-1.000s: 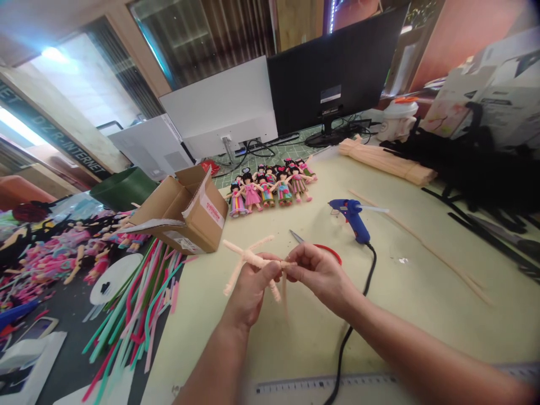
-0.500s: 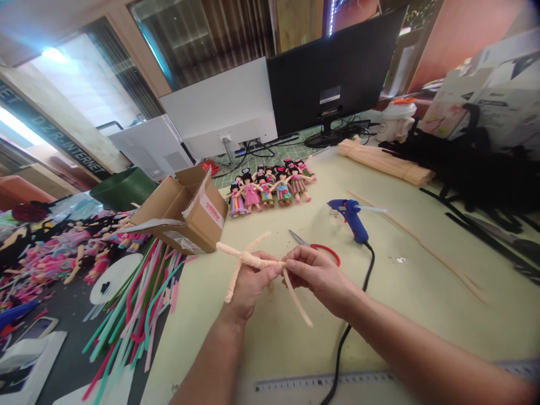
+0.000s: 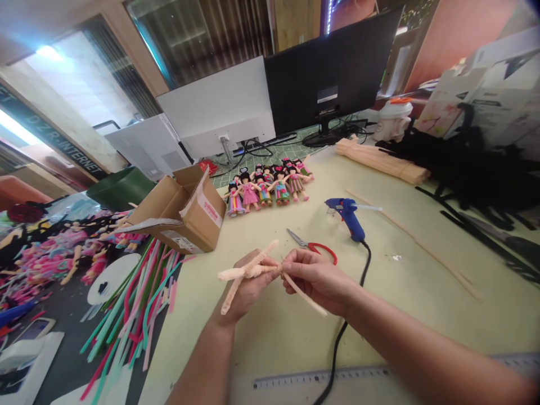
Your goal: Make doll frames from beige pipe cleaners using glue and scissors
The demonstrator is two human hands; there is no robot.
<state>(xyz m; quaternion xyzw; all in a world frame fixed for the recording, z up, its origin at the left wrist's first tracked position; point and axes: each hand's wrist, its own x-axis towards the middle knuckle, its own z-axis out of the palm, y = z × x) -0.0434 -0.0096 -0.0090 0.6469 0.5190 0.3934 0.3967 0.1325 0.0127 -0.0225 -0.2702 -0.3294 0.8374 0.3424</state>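
Note:
A peach pipe-cleaner figure [image 3: 253,271] with twisted limbs is held between both hands above the table. My left hand [image 3: 247,292] is closed round its middle, and the limbs stick out to the left. With thumb and fingers, my right hand [image 3: 314,277] pinches the figure's right end, where a straight loose pipe-cleaner end [image 3: 307,298] slants down to the right. Just beyond my right hand lie scissors [image 3: 314,246] with red handles. A blue glue gun [image 3: 348,217] with a glue stick in it rests farther back. The fingertips hide part of the twist.
Small finished dolls [image 3: 270,185] stand in a group beside an open cardboard box [image 3: 198,216]. Coloured pipe cleaners [image 3: 130,309] lie at left. A peach bundle [image 3: 382,160] and black pipe cleaners [image 3: 476,174] are at right. The glue gun's cord [image 3: 337,349] crosses a ruler [image 3: 304,379].
The figure has turned in my hands, its upper limb now nearer my right hand. The loose end has swung up and to the right. Both hands keep their hold.

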